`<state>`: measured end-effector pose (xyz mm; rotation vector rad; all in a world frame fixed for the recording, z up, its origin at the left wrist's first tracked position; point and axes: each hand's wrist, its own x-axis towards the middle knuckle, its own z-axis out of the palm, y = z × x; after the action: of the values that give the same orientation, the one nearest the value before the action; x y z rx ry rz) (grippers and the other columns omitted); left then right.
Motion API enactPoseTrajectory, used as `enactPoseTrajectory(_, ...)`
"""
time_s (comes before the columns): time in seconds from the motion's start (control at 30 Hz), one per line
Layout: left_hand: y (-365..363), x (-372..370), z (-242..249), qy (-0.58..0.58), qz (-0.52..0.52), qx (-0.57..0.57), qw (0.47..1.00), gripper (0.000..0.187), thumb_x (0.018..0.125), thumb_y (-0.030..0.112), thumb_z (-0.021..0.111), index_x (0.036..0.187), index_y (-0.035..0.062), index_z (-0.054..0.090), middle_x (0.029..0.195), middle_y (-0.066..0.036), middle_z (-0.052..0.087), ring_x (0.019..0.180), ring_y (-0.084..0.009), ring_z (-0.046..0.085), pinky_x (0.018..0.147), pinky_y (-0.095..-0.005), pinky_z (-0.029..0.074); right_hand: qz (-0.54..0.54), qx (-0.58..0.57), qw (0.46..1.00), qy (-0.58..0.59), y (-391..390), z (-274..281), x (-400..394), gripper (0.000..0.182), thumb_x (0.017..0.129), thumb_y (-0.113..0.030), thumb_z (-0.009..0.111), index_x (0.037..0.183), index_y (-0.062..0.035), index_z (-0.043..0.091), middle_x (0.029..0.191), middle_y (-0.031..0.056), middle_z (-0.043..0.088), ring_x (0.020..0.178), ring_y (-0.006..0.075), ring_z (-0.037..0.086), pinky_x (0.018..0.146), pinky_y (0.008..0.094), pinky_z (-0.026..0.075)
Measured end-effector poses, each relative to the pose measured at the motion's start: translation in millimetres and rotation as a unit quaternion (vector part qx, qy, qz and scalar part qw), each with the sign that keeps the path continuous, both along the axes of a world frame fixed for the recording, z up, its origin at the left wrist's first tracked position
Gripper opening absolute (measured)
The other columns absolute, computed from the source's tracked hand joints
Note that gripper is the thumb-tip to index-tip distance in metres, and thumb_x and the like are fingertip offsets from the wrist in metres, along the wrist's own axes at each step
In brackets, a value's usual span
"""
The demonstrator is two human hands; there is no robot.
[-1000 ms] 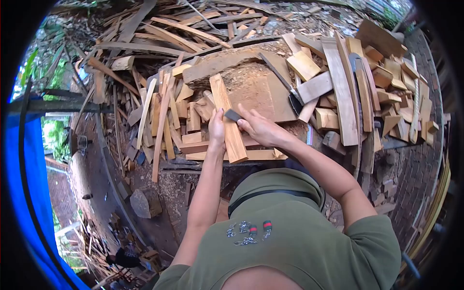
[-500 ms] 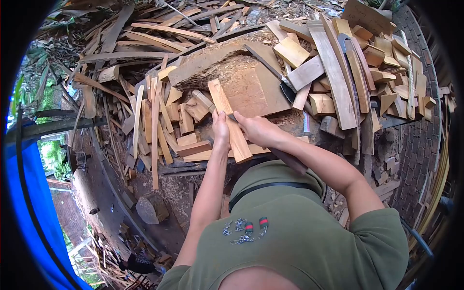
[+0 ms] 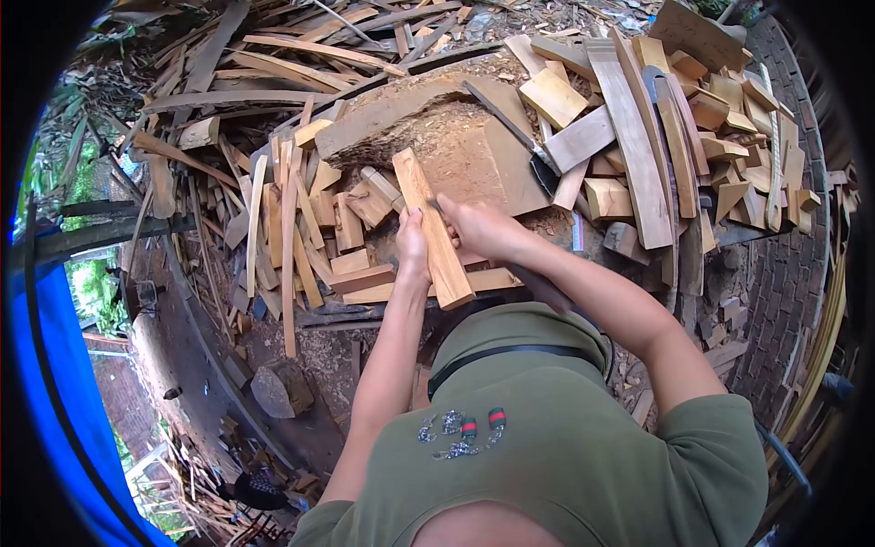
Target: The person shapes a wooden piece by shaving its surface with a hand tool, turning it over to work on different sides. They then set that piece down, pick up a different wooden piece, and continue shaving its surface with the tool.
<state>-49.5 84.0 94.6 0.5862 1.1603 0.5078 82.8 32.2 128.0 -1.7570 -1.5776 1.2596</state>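
A pale, squared block of wood (image 3: 436, 251) slants in front of my body, its near end towards my waist. My left hand (image 3: 413, 244) grips it from the left side, with the thumb along its edge. My right hand (image 3: 478, 226) is closed at the block's right side around a knife. A small dark part of its blade shows at the block's upper face. Its long dark handle (image 3: 544, 290) runs back beneath my right forearm; the middle is hidden by hand and arm.
Behind the block lies a worn wooden slab (image 3: 510, 169) strewn with wood dust. Cut offcuts (image 3: 351, 223) crowd the left, and stacked planks (image 3: 629, 146) with more pieces fill the right. A dark long-bladed tool (image 3: 501, 114) rests on the slab. A blue sheet (image 3: 59, 383) hangs far left.
My right hand has shifted slightly along the block, up and away from my body, with the knife. My left hand and the block stay nearly in place.
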Motion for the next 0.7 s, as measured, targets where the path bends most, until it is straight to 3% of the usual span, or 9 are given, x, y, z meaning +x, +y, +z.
enactPoseTrajectory(0.03,-1.7,-1.3,-1.7,0.002,0.0,0.0,1.0,0.028,0.101,0.026,0.026,0.119,0.0112,0.041,0.082,-0.01,0.055,0.058,-0.0208,0.057,0.047,-0.0348,0.052,0.0,0.0,1.0,0.002,1.8,1.3,-0.8,0.033,0.085,-0.01,0.055,0.115,0.0008,0.044,0.08,0.0197,0.066,0.073,0.0378,0.066,0.059,0.0445,0.053)
enactPoseTrajectory(0.1,2.0,-2.3,-3.8,-0.024,-0.008,0.01,1.0,0.026,0.102,0.026,0.025,0.121,0.0103,0.034,0.078,-0.012,0.052,0.056,-0.0223,0.056,0.045,-0.0358,0.052,-0.013,-0.119,0.993,-0.014,11.0,15.6,4.8,0.031,0.087,-0.011,0.053,0.114,0.001,0.045,0.079,0.0217,0.065,0.077,0.0401,0.065,0.069,0.0462,0.051)
enactPoseTrajectory(0.13,3.4,-3.5,-2.0,-0.032,-0.006,-0.013,0.999,0.026,0.101,0.026,0.025,0.122,0.0114,0.033,0.08,-0.012,0.052,0.056,-0.0224,0.056,0.044,-0.0361,0.052,-0.001,0.04,0.999,-0.03,4.4,-6.2,-1.0,0.02,0.09,-0.011,0.046,0.104,0.0034,0.044,0.078,0.0178,0.067,0.057,0.0303,0.066,0.039,0.0403,0.05)
enactPoseTrajectory(0.17,1.6,-3.7,-2.3,-0.033,-0.004,-0.015,0.999,0.026,0.101,0.026,0.025,0.122,0.0114,0.033,0.08,-0.012,0.052,0.056,-0.0224,0.056,0.044,-0.0361,0.052,0.0,0.038,0.999,-0.031,-10.2,-26.8,-0.7,0.02,0.09,-0.011,0.046,0.104,0.0034,0.044,0.078,0.0178,0.067,0.057,0.0303,0.066,0.039,0.0403,0.05)
enactPoseTrajectory(0.3,-1.3,0.3,0.6,0.006,-0.01,0.01,1.0,0.028,0.101,0.025,0.026,0.121,0.0119,0.039,0.081,-0.011,0.054,0.058,-0.0213,0.057,0.046,-0.0356,0.052,-0.003,0.051,0.999,-0.004,-11.8,-6.8,2.3,0.026,0.087,-0.008,0.048,0.111,0.0029,0.045,0.075,0.0148,0.068,0.057,0.0309,0.066,0.043,0.041,0.052)
enactPoseTrajectory(0.37,-3.0,1.7,1.1,0.01,-0.001,0.002,1.0,0.028,0.101,0.025,0.026,0.12,0.0113,0.039,0.082,-0.011,0.055,0.057,-0.0217,0.057,0.045,-0.036,0.051,0.005,-0.131,0.991,-0.025,16.9,12.3,7.7,0.053,0.084,-0.009,0.058,0.131,0.0059,0.039,0.082,0.0232,0.067,0.079,0.0403,0.066,0.071,0.0461,0.052)
enactPoseTrajectory(0.5,1.7,0.5,2.4,0.033,-0.011,0.026,0.999,0.032,0.101,0.024,0.027,0.127,0.0098,0.037,0.086,-0.011,0.056,0.06,-0.0229,0.059,0.049,-0.0376,0.053,0.023,0.014,0.998,-0.056,3.9,-18.9,-0.5,0.058,0.081,-0.008,0.059,0.133,0.0061,0.037,0.084,0.0231,0.067,0.08,0.0409,0.066,0.07,0.047,0.052)
enactPoseTrajectory(0.53,3.5,1.4,2.9,0.051,-0.004,0.025,0.998,0.033,0.101,0.024,0.027,0.129,0.0093,0.037,0.088,-0.011,0.056,0.061,-0.0233,0.059,0.05,-0.0381,0.054,0.02,0.034,0.997,-0.07,-9.5,-13.1,-4.7,0.033,0.087,-0.013,0.05,0.116,0.0018,0.042,0.082,0.0249,0.066,0.08,0.0432,0.065,0.069,0.0498,0.052)
enactPoseTrajectory(0.7,4.7,7.6,-5.7,0.003,0.089,0.002,0.996,0.034,0.101,0.024,0.027,0.13,0.0106,0.039,0.088,-0.011,0.056,0.061,-0.0218,0.058,0.049,-0.037,0.054,0.015,-0.007,0.997,-0.082,27.0,-16.8,-0.4,0.036,0.088,-0.013,0.048,0.12,0.0021,0.041,0.082,0.027,0.065,0.078,0.0431,0.065,0.064,0.05,0.052)
